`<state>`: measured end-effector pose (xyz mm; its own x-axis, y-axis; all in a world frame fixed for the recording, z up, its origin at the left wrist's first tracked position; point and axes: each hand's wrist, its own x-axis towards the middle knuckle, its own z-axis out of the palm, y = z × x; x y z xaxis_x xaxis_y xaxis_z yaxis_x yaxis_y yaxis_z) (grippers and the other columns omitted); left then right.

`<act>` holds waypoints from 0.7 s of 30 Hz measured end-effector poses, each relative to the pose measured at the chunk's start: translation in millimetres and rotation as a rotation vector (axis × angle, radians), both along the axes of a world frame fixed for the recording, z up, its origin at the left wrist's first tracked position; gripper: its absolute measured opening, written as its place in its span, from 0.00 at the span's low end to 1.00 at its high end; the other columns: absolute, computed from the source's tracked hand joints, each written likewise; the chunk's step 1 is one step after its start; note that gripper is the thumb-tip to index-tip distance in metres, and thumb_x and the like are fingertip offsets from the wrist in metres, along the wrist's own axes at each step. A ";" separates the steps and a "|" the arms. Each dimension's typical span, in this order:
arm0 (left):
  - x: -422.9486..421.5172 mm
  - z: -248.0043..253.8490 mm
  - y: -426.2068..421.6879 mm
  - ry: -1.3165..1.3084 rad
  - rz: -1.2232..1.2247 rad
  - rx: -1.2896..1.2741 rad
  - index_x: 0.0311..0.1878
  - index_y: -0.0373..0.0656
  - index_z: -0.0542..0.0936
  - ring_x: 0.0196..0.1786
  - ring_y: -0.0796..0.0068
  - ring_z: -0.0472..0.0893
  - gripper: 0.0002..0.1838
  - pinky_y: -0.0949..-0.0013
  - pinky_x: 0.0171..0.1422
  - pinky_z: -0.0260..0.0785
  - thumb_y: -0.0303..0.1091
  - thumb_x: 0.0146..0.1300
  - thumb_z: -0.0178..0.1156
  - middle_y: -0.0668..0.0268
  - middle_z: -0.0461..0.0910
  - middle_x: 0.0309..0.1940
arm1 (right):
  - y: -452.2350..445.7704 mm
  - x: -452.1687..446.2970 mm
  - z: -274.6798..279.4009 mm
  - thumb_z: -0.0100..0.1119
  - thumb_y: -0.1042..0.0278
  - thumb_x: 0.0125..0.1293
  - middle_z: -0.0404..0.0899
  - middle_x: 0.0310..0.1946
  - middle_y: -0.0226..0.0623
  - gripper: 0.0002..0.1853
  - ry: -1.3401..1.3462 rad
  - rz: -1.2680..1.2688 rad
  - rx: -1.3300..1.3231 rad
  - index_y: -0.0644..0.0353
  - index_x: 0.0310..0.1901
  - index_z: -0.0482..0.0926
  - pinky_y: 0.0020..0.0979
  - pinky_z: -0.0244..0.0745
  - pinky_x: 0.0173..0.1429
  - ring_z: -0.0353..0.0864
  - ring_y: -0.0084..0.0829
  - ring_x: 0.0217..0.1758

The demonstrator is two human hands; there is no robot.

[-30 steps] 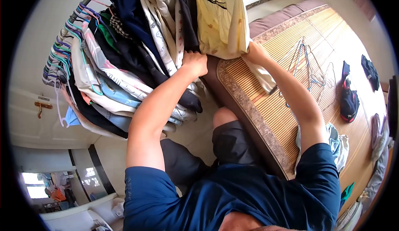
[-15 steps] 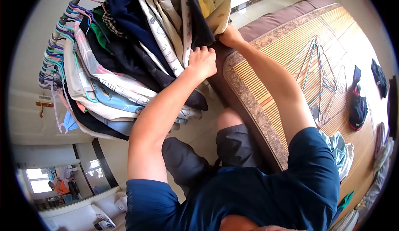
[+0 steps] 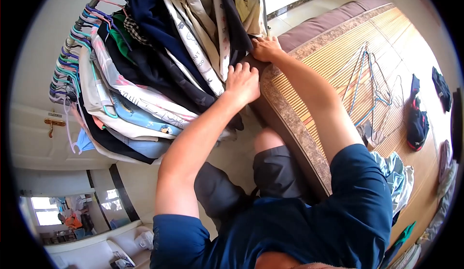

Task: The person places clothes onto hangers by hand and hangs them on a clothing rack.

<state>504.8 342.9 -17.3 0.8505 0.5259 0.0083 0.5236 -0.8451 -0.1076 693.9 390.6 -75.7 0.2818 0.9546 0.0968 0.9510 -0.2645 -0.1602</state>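
Hanging clothes crowd the rack on the left, and both my hands are at the lower ends of the nearer garments. My right hand [image 3: 266, 49] is closed at the lower corner of a black garment [image 3: 238, 33], with its fingertips pinched by the hem. Below and left of it, my left hand [image 3: 243, 82] has curled fingers at the bottom of the same black garment; the cloth inside is mostly hidden. A khaki-yellow garment [image 3: 249, 7] hangs just beyond the black one. Beside it on the left hangs a white patterned garment [image 3: 193, 51].
A bed with a bamboo mat [image 3: 328, 80] is on my right, its brown edge close to my knee. On the mat lie wire hangers [image 3: 372, 90], dark socks [image 3: 416, 124] and a pale crumpled cloth [image 3: 394, 177]. A rack pole [image 3: 264, 7] stands behind the clothes. A door handle [image 3: 50, 124] is at the left.
The khaki-yellow garment has swung back left, exposing the rack pole. My right hand has moved slightly down, from that garment's edge to the black hem. My left hand has shifted right and down.
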 end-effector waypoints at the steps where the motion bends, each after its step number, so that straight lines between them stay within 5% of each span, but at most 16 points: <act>1: -2.7 -0.5 -3.7 -0.028 -0.022 0.011 0.55 0.38 0.82 0.66 0.52 0.76 0.20 0.47 0.71 0.64 0.40 0.64 0.65 0.52 0.79 0.58 | 7.4 -5.4 -2.7 0.43 0.41 0.77 0.84 0.63 0.40 0.29 0.049 -0.043 0.039 0.53 0.63 0.83 0.54 0.58 0.75 0.81 0.38 0.67; 6: -12.6 -11.5 -15.9 -0.164 -0.097 0.021 0.56 0.38 0.81 0.68 0.51 0.74 0.21 0.49 0.74 0.62 0.38 0.63 0.65 0.49 0.77 0.64 | -4.1 -18.4 -12.2 0.50 0.46 0.75 0.91 0.44 0.41 0.25 0.042 0.041 0.055 0.56 0.39 0.91 0.42 0.66 0.66 0.87 0.38 0.54; 11: -14.3 -19.5 -44.5 -0.280 -0.147 -0.013 0.59 0.37 0.80 0.67 0.45 0.75 0.22 0.48 0.72 0.66 0.34 0.62 0.67 0.47 0.76 0.64 | -42.1 -30.7 -18.3 0.51 0.48 0.74 0.85 0.58 0.39 0.22 -0.035 0.145 0.254 0.51 0.56 0.86 0.41 0.61 0.75 0.75 0.38 0.70; 16: -46.1 -15.9 -104.3 -0.567 -0.310 -0.055 0.62 0.36 0.78 0.66 0.45 0.75 0.25 0.47 0.73 0.65 0.30 0.62 0.67 0.46 0.75 0.64 | -85.8 -34.6 -1.5 0.65 0.55 0.62 0.86 0.52 0.44 0.18 0.309 0.162 0.189 0.60 0.46 0.88 0.43 0.72 0.70 0.81 0.45 0.63; 21: -107.1 -39.8 -160.3 -0.638 -0.296 -0.145 0.60 0.35 0.79 0.63 0.44 0.77 0.21 0.49 0.68 0.70 0.25 0.62 0.65 0.47 0.77 0.63 | -189.3 -75.4 11.1 0.67 0.59 0.60 0.82 0.59 0.44 0.16 0.232 0.315 0.198 0.59 0.46 0.87 0.44 0.70 0.71 0.77 0.44 0.68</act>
<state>397.7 182.5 -57.1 0.8103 0.3072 0.4991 0.1932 -0.9440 0.2674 618.6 201.4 -64.5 0.0154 0.9668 0.2551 0.9132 0.0903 -0.3974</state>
